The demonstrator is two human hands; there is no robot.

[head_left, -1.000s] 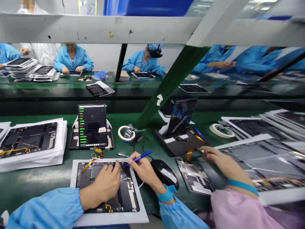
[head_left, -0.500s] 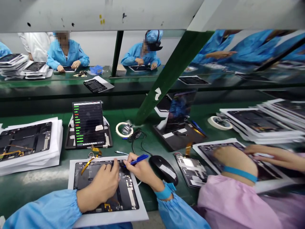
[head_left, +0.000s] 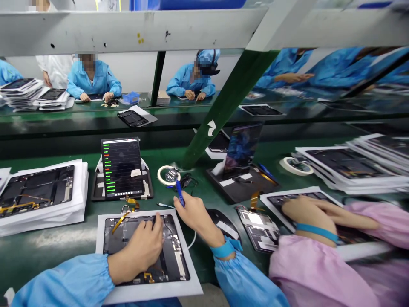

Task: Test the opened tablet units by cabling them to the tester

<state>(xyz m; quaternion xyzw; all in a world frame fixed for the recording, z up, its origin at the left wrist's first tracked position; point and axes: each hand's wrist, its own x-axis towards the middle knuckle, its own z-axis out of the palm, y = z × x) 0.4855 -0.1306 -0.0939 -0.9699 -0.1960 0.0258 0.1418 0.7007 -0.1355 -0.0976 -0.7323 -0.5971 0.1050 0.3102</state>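
Observation:
An opened tablet housing point(head_left: 172, 256) with black battery cells and gold flex cables lies on a white sheet point(head_left: 153, 294) in front of me. My left hand point(head_left: 142, 247) rests across the housing, its index finger stretched to the upper edge and other fingers bent. Just off the housing's upper right corner, my right hand point(head_left: 194, 213) grips a blue pen-like tool point(head_left: 180, 192) pointing up and away. A gold flex cable point(head_left: 119, 222) runs from the housing's upper left toward the standing tablet screen point(head_left: 123, 168), which shows rows of green and red text.
A black mouse point(head_left: 223, 226) lies beside my right wrist. Beyond are a tape roll point(head_left: 168, 175) and a dark cable point(head_left: 189, 181). Stacked tablet housings point(head_left: 41, 192) stand left. A co-worker's pink sleeve point(head_left: 316, 273) is close on the right. A green post point(head_left: 223, 111) slants overhead.
My right hand has drawn back from the housing's upper right corner, and the blue tool has swung from pointing right to pointing up. My left hand stays on the housing.

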